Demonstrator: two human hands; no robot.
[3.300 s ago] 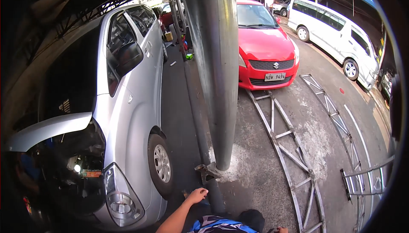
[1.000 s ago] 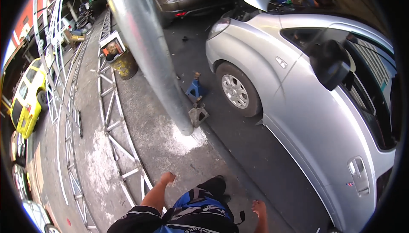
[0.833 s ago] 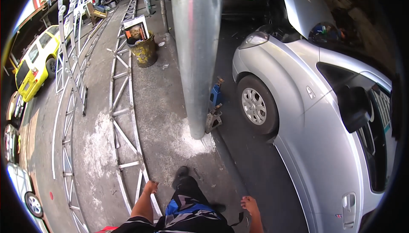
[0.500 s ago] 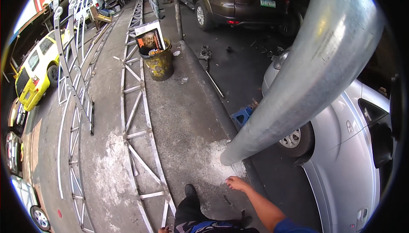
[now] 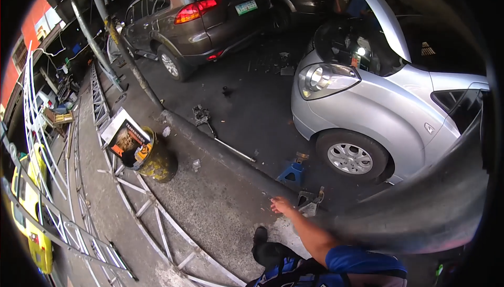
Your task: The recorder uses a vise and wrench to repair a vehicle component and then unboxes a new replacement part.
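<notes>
My right hand (image 5: 282,205) reaches forward from a blue sleeve (image 5: 362,263) at the lower middle. Its fingers look loosely bent and slightly apart, and I see nothing in them. It hangs above the concrete beside a low kerb (image 5: 220,150), nearest to a metal stand (image 5: 310,199) and a blue jack stand (image 5: 291,174) beyond. How far the hand is from these is hard to judge. My left hand is out of sight. A dark shoe (image 5: 260,236) shows on the floor just below my right hand.
A thick grey post (image 5: 420,208) stands close on my right. Beyond it is a silver car (image 5: 388,113) with raised hood. A yellow-stained bin (image 5: 160,161) and welded metal trusses (image 5: 163,234) lie left. A long-handled tool (image 5: 231,148) rests near a brown car (image 5: 210,24).
My view has swung right, bringing the silver car's front into sight and shifting the post to the lower right. My left hand has left the picture; my right arm still reaches forward.
</notes>
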